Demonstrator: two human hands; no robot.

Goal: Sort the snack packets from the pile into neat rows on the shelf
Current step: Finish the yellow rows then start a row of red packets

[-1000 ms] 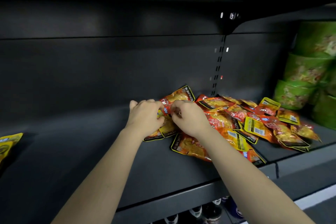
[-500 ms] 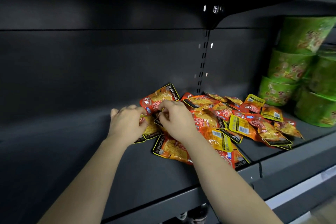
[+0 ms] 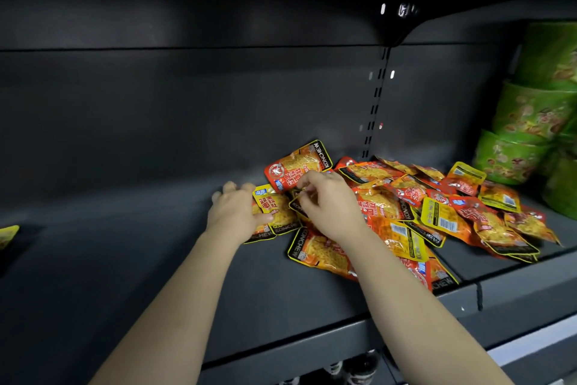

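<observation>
Snack packets (image 3: 438,218) — likely light, slippery film; take by the sealed edge. Right hand (image 3: 332,208) pinches one at 9 o'clock of pile (image 3: 402,194); left hand (image 3: 235,217) thumb clamps others.

Left forearm (image 3: 175,306) and right forearm (image 3: 415,306) are bare along all that shows. The left grip (image 3: 234,216) and right grip (image 3: 331,206) are bare hands, ungloved.
</observation>
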